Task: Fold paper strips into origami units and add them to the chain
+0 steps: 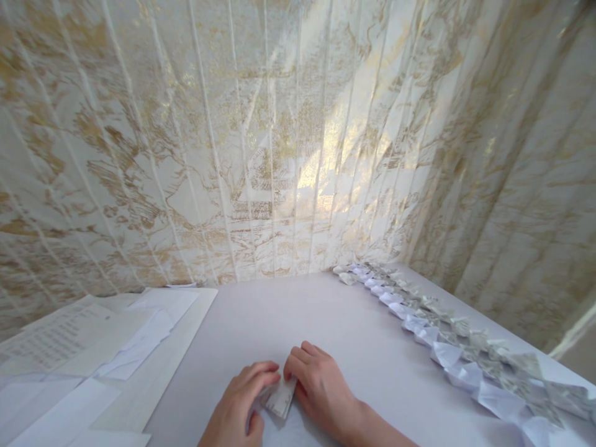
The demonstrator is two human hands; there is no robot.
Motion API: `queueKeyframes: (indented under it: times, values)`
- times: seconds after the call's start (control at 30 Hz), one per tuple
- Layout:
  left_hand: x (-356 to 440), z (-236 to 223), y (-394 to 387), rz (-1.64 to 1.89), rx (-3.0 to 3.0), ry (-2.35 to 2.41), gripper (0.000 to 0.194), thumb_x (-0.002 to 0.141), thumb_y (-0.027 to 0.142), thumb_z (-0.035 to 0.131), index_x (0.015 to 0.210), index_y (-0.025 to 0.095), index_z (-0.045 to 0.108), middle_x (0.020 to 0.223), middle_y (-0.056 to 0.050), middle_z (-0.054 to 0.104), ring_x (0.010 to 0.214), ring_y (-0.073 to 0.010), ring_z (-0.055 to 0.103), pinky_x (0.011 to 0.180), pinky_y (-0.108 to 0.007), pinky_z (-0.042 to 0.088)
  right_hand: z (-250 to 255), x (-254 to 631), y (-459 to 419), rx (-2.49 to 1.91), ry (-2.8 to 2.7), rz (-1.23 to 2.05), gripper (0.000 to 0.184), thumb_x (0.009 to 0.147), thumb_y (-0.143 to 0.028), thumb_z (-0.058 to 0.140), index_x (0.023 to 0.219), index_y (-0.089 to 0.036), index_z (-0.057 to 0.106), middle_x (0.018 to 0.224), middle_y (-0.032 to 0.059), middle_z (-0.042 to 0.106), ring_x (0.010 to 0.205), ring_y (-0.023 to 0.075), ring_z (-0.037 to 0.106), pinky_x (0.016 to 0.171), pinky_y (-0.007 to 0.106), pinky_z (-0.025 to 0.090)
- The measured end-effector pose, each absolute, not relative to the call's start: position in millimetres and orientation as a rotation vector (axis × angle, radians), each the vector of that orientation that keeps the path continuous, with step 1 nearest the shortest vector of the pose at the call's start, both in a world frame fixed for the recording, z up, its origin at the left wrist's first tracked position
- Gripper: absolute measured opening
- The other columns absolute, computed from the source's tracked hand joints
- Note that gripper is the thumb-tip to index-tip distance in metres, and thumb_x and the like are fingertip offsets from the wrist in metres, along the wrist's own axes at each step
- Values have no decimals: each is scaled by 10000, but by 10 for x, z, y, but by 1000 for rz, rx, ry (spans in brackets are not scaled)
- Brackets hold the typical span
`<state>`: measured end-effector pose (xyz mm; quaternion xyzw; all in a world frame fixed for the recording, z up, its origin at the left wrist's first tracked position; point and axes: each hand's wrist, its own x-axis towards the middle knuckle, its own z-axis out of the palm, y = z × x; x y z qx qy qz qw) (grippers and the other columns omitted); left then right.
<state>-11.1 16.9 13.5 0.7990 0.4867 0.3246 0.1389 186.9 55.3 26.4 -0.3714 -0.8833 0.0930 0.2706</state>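
Observation:
A small folded piece of printed paper (pixel 282 401) lies on the white tabletop in front of me, between my two hands. My right hand (pixel 323 388) has its fingers curled onto the paper's right edge, the fingertips pressing at its upper corner. From the left, my left hand (pixel 242 403) arches around the other side, its fingertips close to the paper's upper left. Its thumb stands apart from the fingers, leaving a gap beside the paper. The paper's left edge is blurred, so contact there is hard to make out.
Long rows of folded paper pieces (pixel 447 355), white and printed, run along the table's (pixel 261 316) right side. Stacked loose sheets and strips (pixel 93 335) lie at the left. A pleated gold-and-white curtain (pixel 233 155) hangs behind the table and along its right side.

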Motion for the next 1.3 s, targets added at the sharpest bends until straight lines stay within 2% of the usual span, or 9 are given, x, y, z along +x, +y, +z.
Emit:
queueKeyframes:
  times: [0.23, 0.47, 0.57, 0.7, 0.8, 0.9, 1.0, 1.13, 1.3]
  values:
    - [-173, 109, 121, 905, 2582, 1353, 319, 728, 178, 720, 1035, 257, 678, 1117, -30, 731, 988, -218, 693, 843, -296, 582, 516, 1948, 465, -882, -2521, 521, 559, 538, 15, 473, 1045, -189, 587, 1063, 56, 591, 988, 208, 522, 931, 322, 376]
    - [-176, 210, 133, 797, 2490, 1445, 89, 840, 182, 632, 898, 245, 658, 1067, -19, 708, 994, -199, 648, 851, -330, 521, 552, 1981, 509, -914, -2584, 652, 271, 732, -94, 661, 979, -205, 665, 977, 37, 624, 943, 203, 549, 870, 298, 412]
    - [-190, 258, 129, 707, 2427, 1468, 143, 766, 202, 725, 878, 248, 649, 1080, -9, 699, 1024, -222, 626, 863, -349, 487, 483, 1976, 549, -890, -2553, 660, 192, 784, -84, 668, 924, -215, 687, 957, 27, 635, 919, 183, 576, 850, 270, 422]
    - [-211, 307, 141, 638, 2469, 1446, 277, 676, 244, 820, 894, 267, 651, 1109, 18, 705, 1037, -237, 618, 863, -342, 453, 493, 2012, 568, -814, -2537, 654, 255, 778, -103, 716, 998, -229, 683, 989, 26, 631, 939, 185, 583, 854, 266, 432]
    - [-218, 329, 155, 639, 2607, 1384, 188, 734, 298, 788, 859, 269, 651, 1073, 37, 723, 994, -224, 627, 835, -328, 439, 522, 2053, 580, -749, -2529, 695, 346, 762, -185, 764, 1087, -234, 657, 1069, 44, 617, 978, 196, 581, 866, 275, 444]
    - [-214, 344, 164, 700, 2680, 1351, 76, 828, 301, 701, 822, 255, 641, 1026, 39, 730, 936, -193, 633, 808, -307, 435, 524, 2066, 592, -721, -2530, 687, 239, 790, -178, 738, 1016, -229, 677, 1055, 42, 628, 975, 189, 587, 872, 272, 443]
    - [-205, 338, 166, 720, 2675, 1364, 68, 887, 262, 624, 822, 249, 635, 1005, 44, 724, 920, -173, 629, 808, -298, 434, 515, 2047, 587, -716, -2517, 643, 121, 829, -124, 680, 905, -218, 692, 1018, 37, 641, 939, 173, 598, 856, 256, 442]
    - [-191, 300, 151, 742, 2620, 1433, 65, 878, 193, 605, 839, 239, 631, 1010, 29, 701, 953, -183, 609, 832, -313, 433, 474, 1994, 560, -728, -2467, 605, 152, 854, -66, 590, 827, -196, 663, 958, 40, 657, 890, 167, 598, 833, 253, 441]
    - [-161, 299, 126, 738, 2419, 1622, 103, 836, 151, 600, 766, 224, 617, 944, -4, 650, 925, -208, 590, 786, -333, 443, 374, 1873, 531, -926, -2351, 504, 196, 769, -2, 542, 767, -190, 598, 786, 10, 616, 749, 164, 551, 708, 253, 424]
